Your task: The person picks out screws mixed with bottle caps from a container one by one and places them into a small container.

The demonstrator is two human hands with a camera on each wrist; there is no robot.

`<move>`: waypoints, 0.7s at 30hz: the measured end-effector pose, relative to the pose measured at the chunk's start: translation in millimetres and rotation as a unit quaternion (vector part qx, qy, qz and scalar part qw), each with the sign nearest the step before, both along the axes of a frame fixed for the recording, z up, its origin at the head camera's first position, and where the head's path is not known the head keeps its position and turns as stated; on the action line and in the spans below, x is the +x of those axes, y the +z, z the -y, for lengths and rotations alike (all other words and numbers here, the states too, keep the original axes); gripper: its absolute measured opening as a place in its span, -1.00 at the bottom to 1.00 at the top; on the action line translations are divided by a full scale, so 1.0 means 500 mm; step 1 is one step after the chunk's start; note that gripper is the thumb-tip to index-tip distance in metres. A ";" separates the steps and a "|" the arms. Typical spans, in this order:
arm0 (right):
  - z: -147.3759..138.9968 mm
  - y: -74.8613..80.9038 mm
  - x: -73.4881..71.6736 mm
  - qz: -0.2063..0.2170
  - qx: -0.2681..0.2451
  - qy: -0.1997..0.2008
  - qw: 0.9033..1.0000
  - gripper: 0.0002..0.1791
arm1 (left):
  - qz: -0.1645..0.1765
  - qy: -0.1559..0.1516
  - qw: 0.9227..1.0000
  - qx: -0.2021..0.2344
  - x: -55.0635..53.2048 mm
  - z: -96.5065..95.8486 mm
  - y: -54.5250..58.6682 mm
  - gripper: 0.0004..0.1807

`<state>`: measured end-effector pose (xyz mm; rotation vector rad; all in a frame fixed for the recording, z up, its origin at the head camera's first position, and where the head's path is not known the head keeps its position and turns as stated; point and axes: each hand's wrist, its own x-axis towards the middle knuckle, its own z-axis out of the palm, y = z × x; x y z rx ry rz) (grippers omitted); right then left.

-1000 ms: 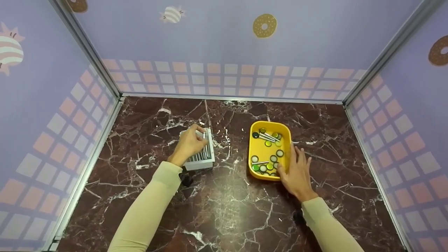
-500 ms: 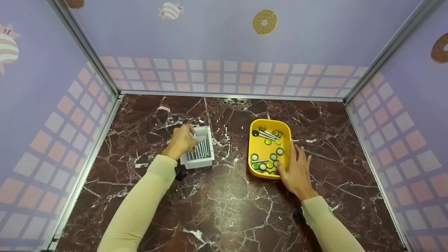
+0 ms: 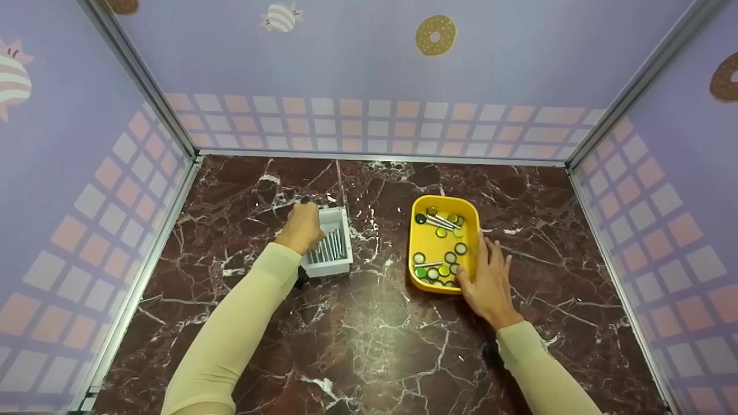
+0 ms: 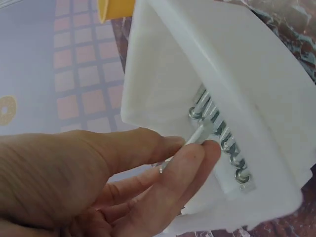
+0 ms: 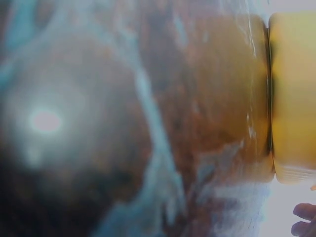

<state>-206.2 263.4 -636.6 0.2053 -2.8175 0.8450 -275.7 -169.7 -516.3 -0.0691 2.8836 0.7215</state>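
My left hand [image 3: 301,229] is at the left side of a white plastic bin [image 3: 326,269]. In the left wrist view its thumb and fingers pinch a silver bolt [image 4: 198,133], slanted over the bin's opening. Several more bolts [image 3: 330,246] lie side by side in the bin, their round ends lined up in the left wrist view. My right hand [image 3: 489,285] holds the near right side of a yellow tray [image 3: 474,230], thumb over the rim and fingers along the outer wall. In the right wrist view only some fingertips [image 5: 305,219] show at the lower right corner.
Inside the yellow tray lie several round caps [image 3: 460,248], green, yellow and pale, plus a few silver bolts [image 3: 443,221] and a dark round piece [image 3: 420,219]. Both containers stand on a dark red marbled tabletop [image 3: 369,334]. Patterned panels [image 3: 369,75] enclose the back and sides.
My left hand has shifted left from over the bin's middle to its left side, uncovering more bolts, and has turned at the wrist. My right hand stays at the yellow tray.
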 end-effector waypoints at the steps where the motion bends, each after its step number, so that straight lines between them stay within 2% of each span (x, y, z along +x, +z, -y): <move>1: 0.001 0.000 0.000 0.001 0.000 0.000 1.000 0.05 | 0.004 0.000 1.000 -0.006 -0.001 -0.002 -0.001 -0.93; 4: 0.004 -0.001 0.000 0.003 -0.001 0.002 1.000 0.06 | 0.011 0.002 1.000 -0.025 -0.004 -0.008 -0.006 -0.77; 6: 0.005 -0.002 0.000 0.004 -0.001 0.002 1.000 0.06 | 0.004 -0.001 0.999 -0.036 -0.004 -0.011 -0.009 -0.67; 11: 0.005 -0.002 0.003 0.012 -0.001 0.001 1.000 0.07 | -0.021 -0.005 0.999 -0.048 -0.005 -0.017 -0.014 -0.64; 12: 0.004 -0.002 0.003 0.012 -0.001 0.002 1.000 0.07 | -0.036 -0.008 0.998 -0.046 -0.019 -0.008 -0.041 -0.67; 13: 0.004 -0.002 0.003 0.012 -0.001 0.001 1.000 0.06 | -0.033 -0.006 0.998 -0.046 -0.021 -0.009 -0.042 -0.66; 14: 0.004 -0.003 0.002 0.012 0.000 0.001 1.000 0.06 | -0.036 -0.009 0.998 -0.047 -0.045 0.004 -0.082 -0.66; 16: 0.002 -0.003 0.002 0.012 -0.001 0.002 1.000 0.07 | -0.018 -0.006 0.999 -0.050 -0.053 0.004 -0.087 -0.64; 18: 0.002 -0.002 0.001 0.011 -0.002 0.001 1.000 0.07 | -0.003 -0.002 0.999 -0.051 -0.070 0.008 -0.106 -0.62; 19: 0.001 -0.002 0.001 0.011 -0.003 0.001 1.000 0.07 | 0.014 -0.002 0.998 -0.056 -0.058 -0.002 -0.082 -0.58; 20: 0.001 -0.001 0.000 0.013 -0.003 0.000 1.000 0.07 | 0.005 -0.005 0.998 -0.064 -0.075 0.006 -0.110 -0.58; 21: 0.000 0.000 0.000 0.014 -0.004 0.000 1.000 0.08 | -0.001 -0.007 0.998 -0.068 -0.078 0.006 -0.114 -0.58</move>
